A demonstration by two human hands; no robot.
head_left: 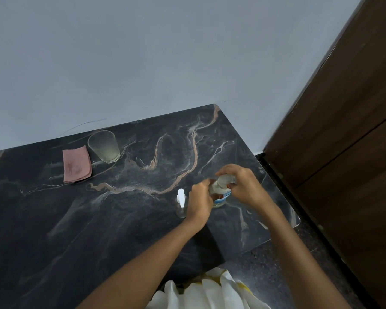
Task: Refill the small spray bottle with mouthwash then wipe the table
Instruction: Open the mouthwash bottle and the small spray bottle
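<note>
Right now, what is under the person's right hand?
The clear cap of the mouthwash bottle, gripped from above by the right hand. The left hand holds the bottle's body. Fingers cover the neck, so whether the cap is loosened cannot be seen.

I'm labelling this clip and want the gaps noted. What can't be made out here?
Head view:
mouthwash bottle: label and fill level hidden by the left hand and right hand.
cap: screwed on or loose, hidden under the right hand.
small spray bottle: clear body partly behind the left hand; level too faint.
glass: contents unclear, dim light.
</note>
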